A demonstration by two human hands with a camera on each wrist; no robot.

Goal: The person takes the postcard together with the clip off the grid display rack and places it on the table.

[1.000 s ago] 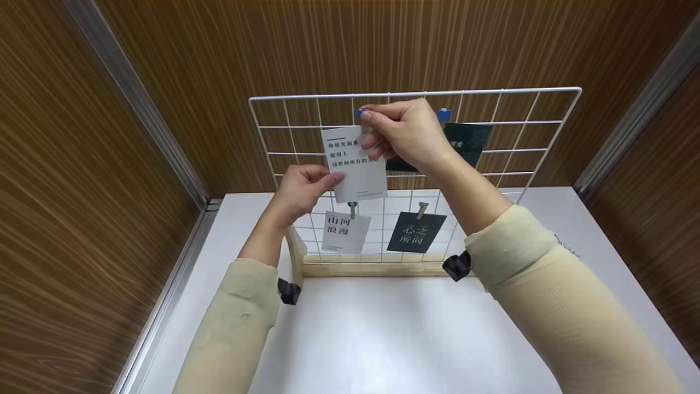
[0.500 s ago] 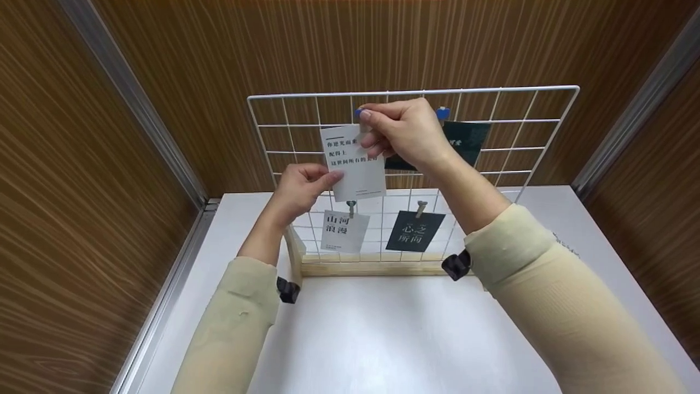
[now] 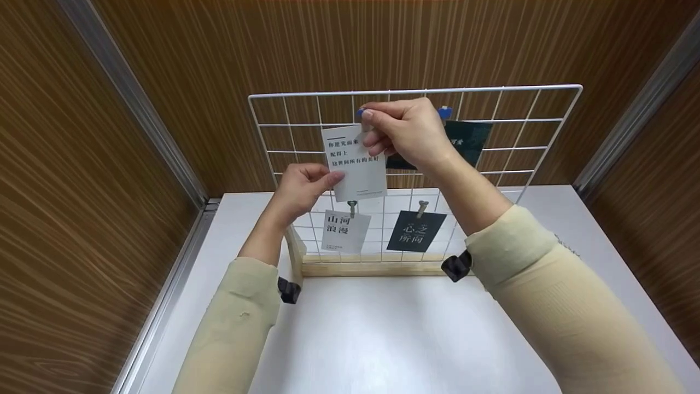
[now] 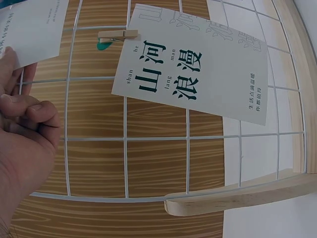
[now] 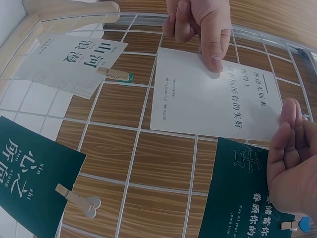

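Note:
In the head view a white card [image 3: 358, 178] with black lettering stands against the upper left of a white wire grid [image 3: 511, 149]. My left hand [image 3: 299, 191] pinches its left edge, thumb on the printed face. At the card's top, my right hand [image 3: 413, 130] pinches a small clothespin with a blue end [image 3: 360, 111], mostly hidden by the fingers. Behind the right wrist hangs a dark green card [image 3: 473, 139], held by another blue-ended clothespin [image 3: 444, 113]. The right wrist view shows the left thumb [image 5: 213, 54] lying flat on the white card.
Lower on the grid hang a white card with large lettering [image 3: 345, 232] and a dark card [image 3: 416, 232], each on a wooden clothespin. The grid stands in a wooden base [image 3: 372, 269] on a white table [image 3: 394, 334], before a wood-grain wall [image 3: 350, 44].
Both hands stay at the upper white card. The right hand's lower fingers have shifted up slightly and cover less of the card's lettering.

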